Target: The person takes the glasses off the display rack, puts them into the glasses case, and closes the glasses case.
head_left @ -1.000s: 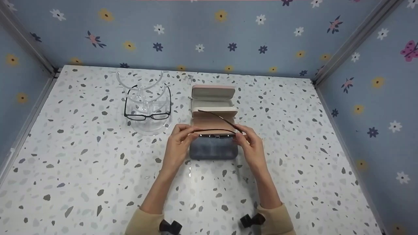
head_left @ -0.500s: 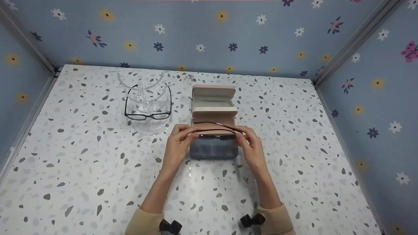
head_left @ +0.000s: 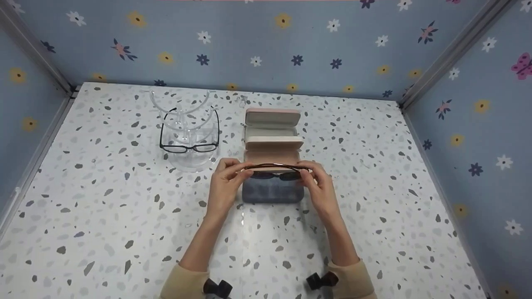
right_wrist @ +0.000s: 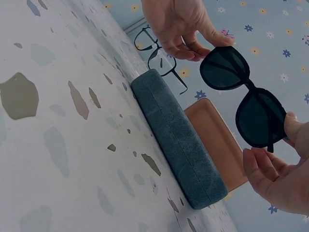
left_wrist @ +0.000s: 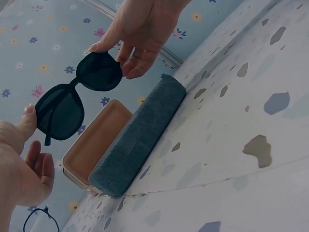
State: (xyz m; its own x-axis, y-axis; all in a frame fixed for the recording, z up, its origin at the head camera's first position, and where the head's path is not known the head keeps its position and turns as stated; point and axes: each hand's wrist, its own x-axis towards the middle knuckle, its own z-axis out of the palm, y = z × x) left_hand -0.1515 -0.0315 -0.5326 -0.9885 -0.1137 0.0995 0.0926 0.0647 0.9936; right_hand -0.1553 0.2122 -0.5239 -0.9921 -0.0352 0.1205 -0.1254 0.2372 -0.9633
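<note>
Dark-lensed sunglasses are held up by both hands above a blue glasses case. My left hand pinches one end of the frame between thumb and fingers. At the opposite end my right hand pinches the frame the same way. Both temples lie folded across behind the lenses. A tan-lined open case shell stands directly behind the blue case.
Farther back is an open case with a pinkish lid and grey lining. To the left, black-framed glasses rest on a clear display stand. Flowered panels border the speckled tabletop.
The sunglasses' raised temple has folded down toward the frame, now lying along the other one. The lenses have tipped more into view. Both hands stay almost in place.
</note>
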